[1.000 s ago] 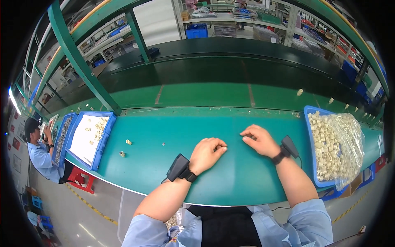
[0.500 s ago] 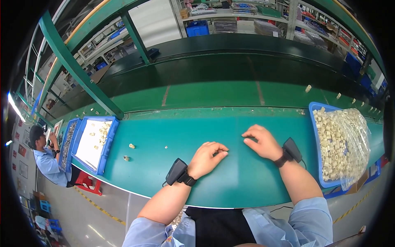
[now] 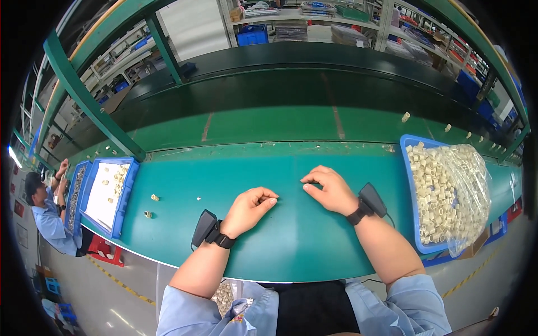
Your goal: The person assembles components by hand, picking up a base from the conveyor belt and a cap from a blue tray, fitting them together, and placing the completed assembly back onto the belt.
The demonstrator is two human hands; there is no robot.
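My left hand (image 3: 251,210) hovers over or rests on the green tabletop (image 3: 224,246), fingers loosely bent and thumb slightly apart from them. Nothing shows in it. To its right is my right hand (image 3: 329,189), with thumb and fingers apart and no object between them. The two hands do not touch. Each wrist wears a black strap with a dark box on it. Left of my left hand lie two small cream ring-shaped fittings (image 3: 155,197) and a tiny pale piece (image 3: 198,199).
A blue tray (image 3: 409,173) heaped with cream fittings (image 3: 428,196), partly under clear plastic (image 3: 471,190), stands at right. Another blue tray (image 3: 133,185) holds white sheets and fittings at left. A co-worker (image 3: 47,215) sits beyond it. More fittings stand on the darker green strip (image 3: 269,126) behind.
The whole view has shifted, so the table and trays appear farther left. My left hand has turned slightly, its thumb now nearer the fingertips. My right hand keeps much the same pose.
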